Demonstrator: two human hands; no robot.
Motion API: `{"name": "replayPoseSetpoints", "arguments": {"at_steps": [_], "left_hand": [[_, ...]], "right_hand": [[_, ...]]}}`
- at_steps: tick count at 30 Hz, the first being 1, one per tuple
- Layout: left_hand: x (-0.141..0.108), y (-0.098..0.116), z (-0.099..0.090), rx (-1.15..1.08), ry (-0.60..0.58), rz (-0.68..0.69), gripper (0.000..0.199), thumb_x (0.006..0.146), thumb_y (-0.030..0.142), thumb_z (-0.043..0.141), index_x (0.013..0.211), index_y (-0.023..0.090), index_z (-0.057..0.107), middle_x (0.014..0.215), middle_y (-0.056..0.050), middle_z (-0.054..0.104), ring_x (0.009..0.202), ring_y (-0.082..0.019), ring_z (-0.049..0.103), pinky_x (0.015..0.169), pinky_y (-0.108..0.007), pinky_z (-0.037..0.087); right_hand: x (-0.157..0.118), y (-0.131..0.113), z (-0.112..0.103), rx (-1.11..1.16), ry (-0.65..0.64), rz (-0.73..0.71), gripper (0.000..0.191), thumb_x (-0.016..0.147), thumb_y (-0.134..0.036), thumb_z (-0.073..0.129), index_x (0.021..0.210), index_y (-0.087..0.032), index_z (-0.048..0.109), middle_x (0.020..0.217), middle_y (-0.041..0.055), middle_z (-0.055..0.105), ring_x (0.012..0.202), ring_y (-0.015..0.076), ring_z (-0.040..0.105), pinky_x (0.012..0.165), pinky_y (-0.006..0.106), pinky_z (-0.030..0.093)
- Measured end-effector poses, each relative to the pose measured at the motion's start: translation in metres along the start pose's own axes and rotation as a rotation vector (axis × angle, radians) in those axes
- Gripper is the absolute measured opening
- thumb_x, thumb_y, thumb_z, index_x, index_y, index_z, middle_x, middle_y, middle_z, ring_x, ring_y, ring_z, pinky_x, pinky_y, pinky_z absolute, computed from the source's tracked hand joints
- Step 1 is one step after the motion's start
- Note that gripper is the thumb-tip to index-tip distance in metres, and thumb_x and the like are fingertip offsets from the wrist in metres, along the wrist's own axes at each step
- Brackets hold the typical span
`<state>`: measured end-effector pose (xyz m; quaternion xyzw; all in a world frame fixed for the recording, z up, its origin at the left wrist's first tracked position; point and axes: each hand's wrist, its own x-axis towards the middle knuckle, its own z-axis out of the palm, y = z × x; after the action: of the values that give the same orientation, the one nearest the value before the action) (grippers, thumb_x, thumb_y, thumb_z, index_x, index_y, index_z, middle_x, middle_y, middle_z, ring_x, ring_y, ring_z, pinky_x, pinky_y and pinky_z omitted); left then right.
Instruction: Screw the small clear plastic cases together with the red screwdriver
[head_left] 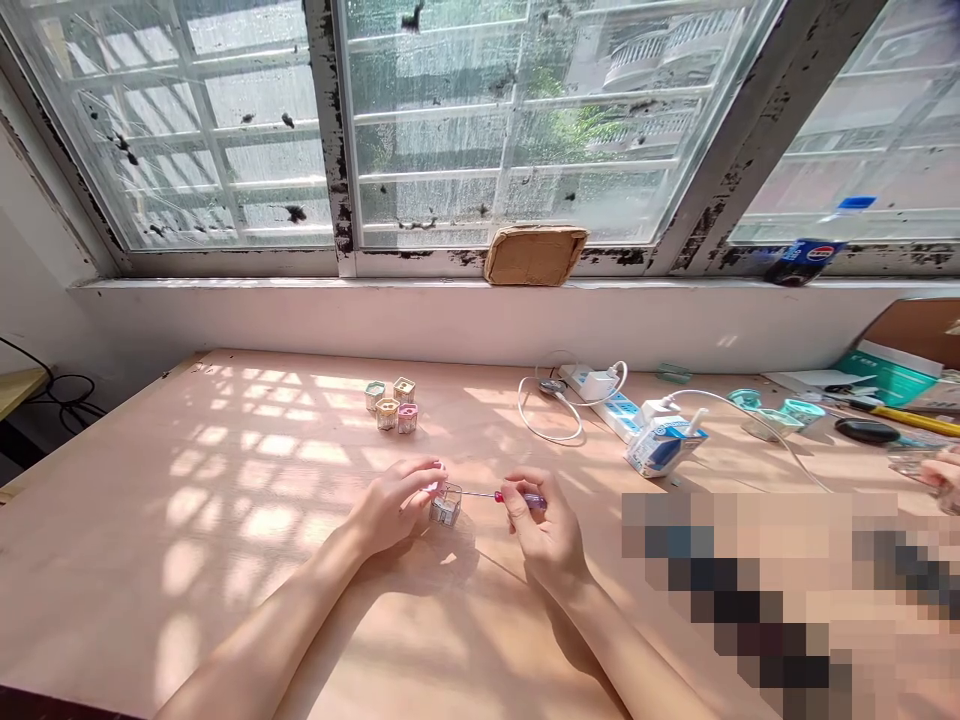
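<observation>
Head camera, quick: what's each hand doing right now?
Left hand: closed, holding a small clear faceted container.
Right hand: closed, pinching a purple-handled metal screwdriver.

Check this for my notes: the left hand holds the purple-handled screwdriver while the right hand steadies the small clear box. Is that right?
No, the hands are swapped. The head view shows the right hand holding the purple-handled screwdriver, while the left hand steadies the small clear box.
</observation>
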<state>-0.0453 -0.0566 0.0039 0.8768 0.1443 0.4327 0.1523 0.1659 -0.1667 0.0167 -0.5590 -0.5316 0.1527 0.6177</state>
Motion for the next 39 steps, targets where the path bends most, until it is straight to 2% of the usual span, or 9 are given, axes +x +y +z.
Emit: {"name": "replayPoseSetpoints", "arguments": {"at_steps": [3,7,15,20,28,35,39], "left_hand": [[0.000,0.000,0.000,-0.007,0.001,-0.022,0.034,0.098,0.010,0.053,0.126,0.025,0.064,0.129,-0.012,0.069,0.120,-0.022,0.069,0.098,-0.036,0.062],[0.000,0.000,0.000,0.007,0.014,-0.027,0.031,0.098,0.012,0.056,0.125,0.024,0.064,0.128,-0.012,0.070,0.118,-0.022,0.069,0.097,-0.035,0.062],[-0.001,0.001,0.002,0.003,0.016,-0.032,0.029,0.099,0.016,0.057,0.125,0.025,0.065,0.128,-0.012,0.070,0.117,-0.024,0.070,0.095,-0.038,0.064],[-0.001,0.001,0.002,0.010,0.021,-0.036,0.031,0.098,0.016,0.057,0.127,0.025,0.064,0.129,-0.011,0.070,0.119,-0.023,0.069,0.097,-0.037,0.063],[0.002,0.005,0.001,0.023,0.050,-0.013,0.029,0.098,0.016,0.058,0.124,0.025,0.066,0.126,-0.010,0.072,0.116,-0.021,0.071,0.097,-0.034,0.062],[0.000,0.003,0.002,0.034,0.044,-0.024,0.028,0.098,0.017,0.057,0.124,0.025,0.066,0.126,-0.011,0.072,0.116,-0.023,0.071,0.095,-0.036,0.063],[-0.003,0.000,0.003,0.026,0.037,-0.026,0.032,0.098,0.016,0.058,0.128,0.026,0.064,0.129,-0.011,0.071,0.118,-0.024,0.070,0.095,-0.037,0.064]], "right_hand": [[-0.001,0.001,-0.001,0.023,-0.020,-0.005,0.026,0.097,-0.047,0.057,0.107,-0.024,0.056,0.071,-0.0023,0.056,0.053,0.0130,0.053,0.052,0.026,0.047],[-0.002,0.002,-0.003,0.026,-0.020,0.007,0.026,0.097,-0.047,0.057,0.108,-0.024,0.056,0.077,-0.0006,0.057,0.058,0.0140,0.056,0.053,0.026,0.048],[-0.001,0.007,-0.003,0.015,0.005,0.022,0.027,0.097,-0.049,0.057,0.103,-0.023,0.058,0.067,-0.0025,0.056,0.050,0.0121,0.050,0.049,0.025,0.042],[-0.002,0.006,-0.002,0.033,0.020,-0.023,0.026,0.098,-0.047,0.055,0.108,-0.023,0.057,0.076,0.0005,0.061,0.056,0.0141,0.056,0.055,0.027,0.049],[0.000,0.014,-0.003,-0.067,0.049,-0.018,0.025,0.097,-0.048,0.056,0.096,-0.023,0.059,0.067,-0.0005,0.060,0.055,0.0151,0.055,0.050,0.026,0.045],[0.000,0.007,-0.006,-0.042,0.008,-0.043,0.022,0.097,-0.042,0.053,0.106,-0.023,0.062,0.079,0.0013,0.063,0.058,0.0144,0.057,0.054,0.026,0.048],[0.001,0.002,-0.006,-0.051,0.005,-0.036,0.024,0.097,-0.045,0.055,0.103,-0.023,0.063,0.073,0.0003,0.063,0.056,0.0147,0.056,0.051,0.026,0.046]]}}
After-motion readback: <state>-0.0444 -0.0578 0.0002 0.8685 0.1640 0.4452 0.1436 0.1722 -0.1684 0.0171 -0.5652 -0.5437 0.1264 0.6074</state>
